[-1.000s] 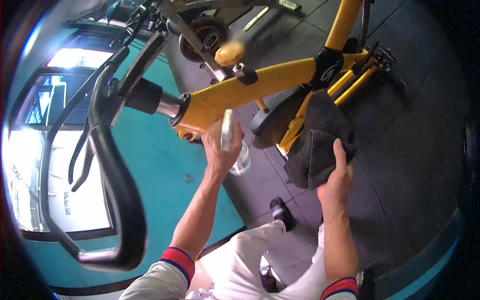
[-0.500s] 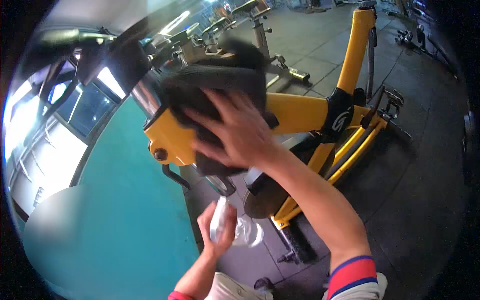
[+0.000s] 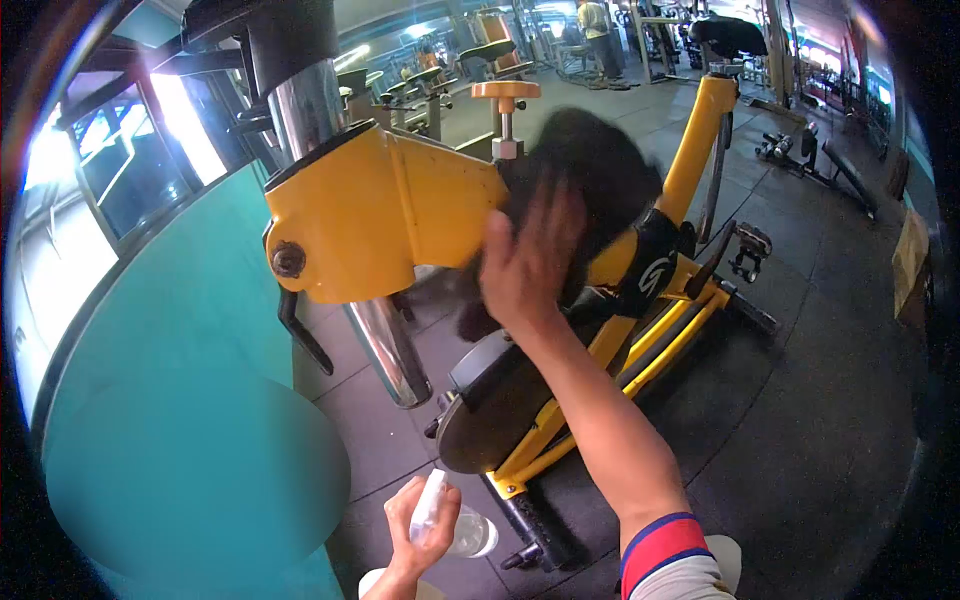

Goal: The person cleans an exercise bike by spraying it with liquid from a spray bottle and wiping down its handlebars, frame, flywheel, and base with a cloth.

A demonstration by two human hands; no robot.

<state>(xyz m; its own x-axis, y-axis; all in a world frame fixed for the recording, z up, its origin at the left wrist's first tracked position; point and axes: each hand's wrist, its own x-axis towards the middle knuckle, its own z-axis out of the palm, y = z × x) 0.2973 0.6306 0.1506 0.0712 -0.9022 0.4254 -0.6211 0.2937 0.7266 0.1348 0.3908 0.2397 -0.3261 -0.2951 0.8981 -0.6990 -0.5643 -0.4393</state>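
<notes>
A yellow exercise bike (image 3: 445, 205) with a black flywheel fills the middle of the view. My right hand (image 3: 530, 255) lies over a dark, blurred cloth (image 3: 605, 160), fingers stretched along it, and presses it against the bike's yellow top tube. Part of the cloth hangs below the tube. Low in the view, my left hand (image 3: 415, 525) is wrapped round the neck of a clear spray bottle (image 3: 472, 535) with a white trigger head. The bottle is tilted, apart from the bike.
A teal panel (image 3: 190, 350) stands close on the left, beside the handlebar post (image 3: 390, 350). Pedals (image 3: 750, 245) stick out at the far side. More gym equipment (image 3: 815, 160) and a standing person (image 3: 597, 40) are farther back on the dark tiled floor.
My right hand and the cloth have moved right along the yellow tube, away from the handlebar post, uncovering the frame's front and an orange-topped knob. My left hand still holds the spray bottle.
</notes>
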